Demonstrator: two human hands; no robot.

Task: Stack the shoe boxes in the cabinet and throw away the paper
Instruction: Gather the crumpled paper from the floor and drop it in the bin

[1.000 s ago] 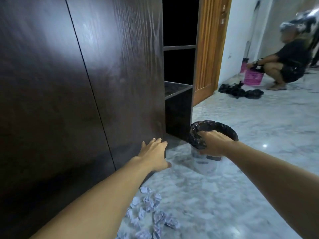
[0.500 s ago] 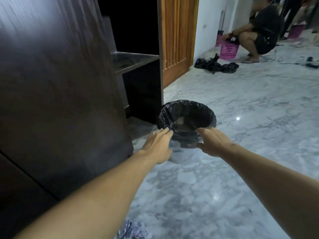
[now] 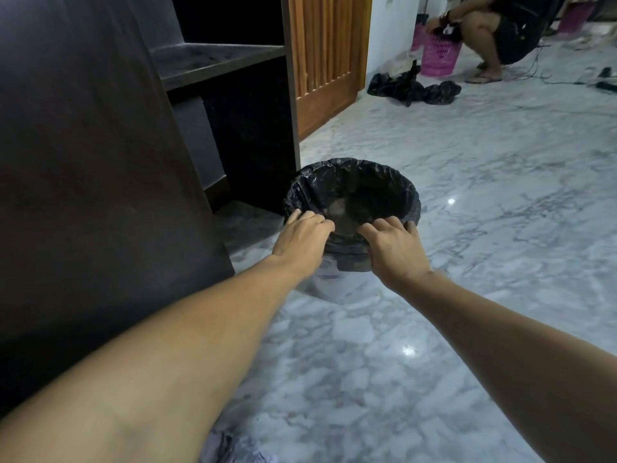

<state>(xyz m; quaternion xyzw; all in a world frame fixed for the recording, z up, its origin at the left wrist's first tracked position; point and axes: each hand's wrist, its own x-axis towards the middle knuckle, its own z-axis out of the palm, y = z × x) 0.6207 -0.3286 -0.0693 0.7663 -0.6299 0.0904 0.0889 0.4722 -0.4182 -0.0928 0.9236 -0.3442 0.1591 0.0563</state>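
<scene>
Both of my hands have closed in on the bin since a moment ago — my left hand (image 3: 302, 242), which was only reaching toward it, now has its fingers curled over the near rim, and my right hand (image 3: 394, 248) has settled on the rim beside it. My fingers are bent and a little spread on each side, hooking the edge of the black liner; I cannot tell how firmly they pinch it.

The lined trash bin (image 3: 354, 195) stands on the marble floor (image 3: 467, 262) just in front of the open dark cabinet (image 3: 213, 61), close to its lower corner. The cabinet shelf I can see above the bin holds no shoe boxes, and none show anywhere around the bin. Inside the bin I see only the liner and its dim bottom — no paper that I can make out.

One clump of crumpled paper (image 3: 233, 449) lies on the floor well short of the bin, at my end, partly hidden by my left forearm.

By my reckoning little is finished: the paper is not yet binned, and the stacking looks undone. Most likely I mean to drag the bin nearer the paper.
</scene>
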